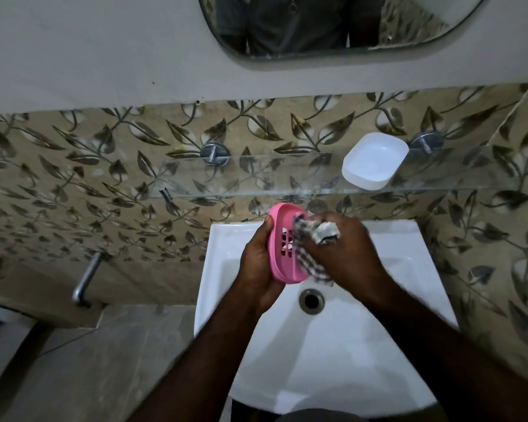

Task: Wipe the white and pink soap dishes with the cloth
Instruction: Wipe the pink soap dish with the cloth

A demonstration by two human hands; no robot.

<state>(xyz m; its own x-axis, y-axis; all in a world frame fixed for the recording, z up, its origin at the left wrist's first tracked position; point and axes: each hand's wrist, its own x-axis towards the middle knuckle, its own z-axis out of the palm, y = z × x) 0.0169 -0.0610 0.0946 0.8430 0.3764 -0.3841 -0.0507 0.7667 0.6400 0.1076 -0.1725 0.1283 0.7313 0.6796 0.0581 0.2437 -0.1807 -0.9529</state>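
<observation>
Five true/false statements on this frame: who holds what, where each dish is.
1. The left hand holds the pink soap dish. True.
2. The white soap dish lies in the sink. False: it sits on the glass shelf above the sink.
3. The right hand holds the cloth against the pink soap dish. True.
4. The pink soap dish has a solid bottom. False: its bottom has a grid of openings.
5. The drain is covered by the cloth. False: the drain is in plain view, below the hands in the picture.
</observation>
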